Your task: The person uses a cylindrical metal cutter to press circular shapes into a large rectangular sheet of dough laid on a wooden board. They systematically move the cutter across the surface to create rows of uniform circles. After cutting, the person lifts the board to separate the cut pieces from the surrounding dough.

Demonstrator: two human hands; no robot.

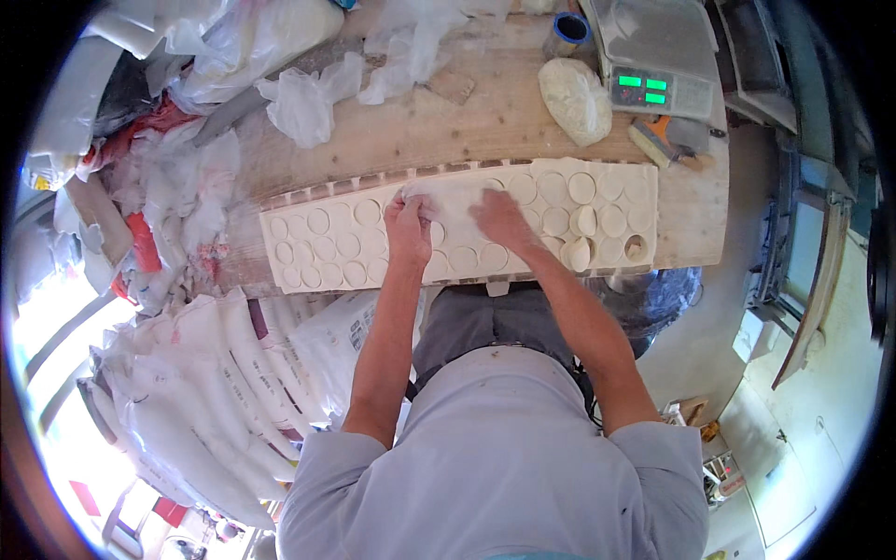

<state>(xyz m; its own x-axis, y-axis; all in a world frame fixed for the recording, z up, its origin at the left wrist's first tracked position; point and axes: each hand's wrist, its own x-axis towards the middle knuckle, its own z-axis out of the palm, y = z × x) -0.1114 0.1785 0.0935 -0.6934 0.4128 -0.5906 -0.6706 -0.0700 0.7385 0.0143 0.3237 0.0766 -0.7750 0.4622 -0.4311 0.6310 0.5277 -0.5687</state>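
A long, pale sheet of rolled dough (448, 193) lies along the near side of the wooden table, marked with rows of cut circles. My left hand (411, 222) is over its middle, fingers pinched together around something whitish that I cannot make out. To the right, my right hand (501, 220) is curled low over the dough; its fingertips are blurred and what they hold, if anything, is hidden. Several cut dough rounds (577, 252) stand tilted up or overlap toward the right end. One hole (636, 247) at the right corner shows a darker surface beneath.
Behind the dough sit a bag of pale powder (575, 101), a blue-rimmed cup (569, 34), a scale (658, 91) with a lit green display, and a brush (651, 142). Crumpled plastic (308, 98) lies at back left. Full white sacks (201, 383) are stacked on my left.
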